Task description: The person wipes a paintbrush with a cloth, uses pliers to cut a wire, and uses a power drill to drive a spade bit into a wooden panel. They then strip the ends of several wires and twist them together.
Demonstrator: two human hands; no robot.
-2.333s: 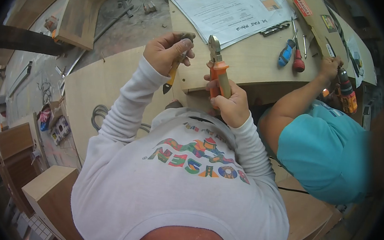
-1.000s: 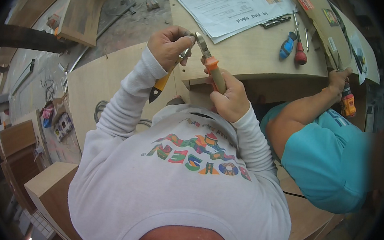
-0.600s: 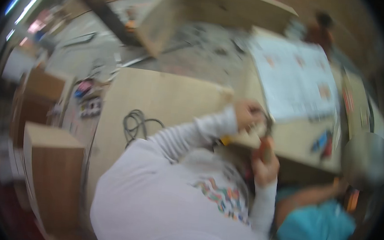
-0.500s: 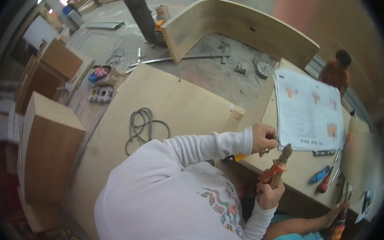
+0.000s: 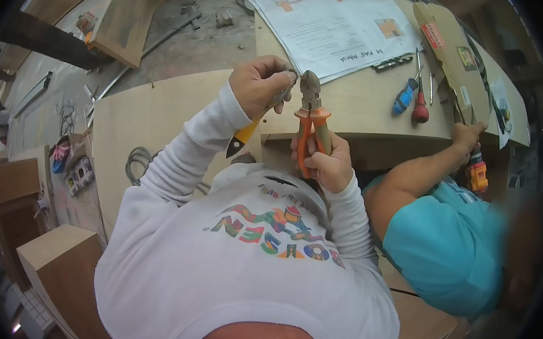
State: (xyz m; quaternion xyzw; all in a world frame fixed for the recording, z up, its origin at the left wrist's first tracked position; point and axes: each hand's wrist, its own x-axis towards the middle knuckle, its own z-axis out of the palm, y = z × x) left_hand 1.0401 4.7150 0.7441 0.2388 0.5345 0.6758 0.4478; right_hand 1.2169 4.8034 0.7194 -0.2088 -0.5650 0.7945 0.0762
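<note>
My left hand (image 5: 259, 87) is closed in a pinch on something small and metallic that I cannot make out. My right hand (image 5: 330, 164) grips the handles of orange-handled cutting pliers (image 5: 309, 102). Their dark jaws point up, right beside my left fingertips. Below my left wrist shows a yellow tool with a black tip (image 5: 242, 136). Just beyond both hands, printed drawing sheets (image 5: 339, 38) lie on a pale wooden worktop (image 5: 353, 106).
A blue-handled screwdriver (image 5: 405, 96), a red-handled screwdriver (image 5: 420, 108) and a cardboard piece (image 5: 450, 50) lie at right. Beside me, a person in a turquoise shirt (image 5: 444, 247) holds a power drill (image 5: 476, 171). Coiled cable (image 5: 137, 164) lies left. Wooden boxes (image 5: 60, 255) stand further left.
My view has swung round, bringing the sheets and both hands nearer the middle and more of the other person into sight. The pliers stay in my right hand, close to my left fingers.
</note>
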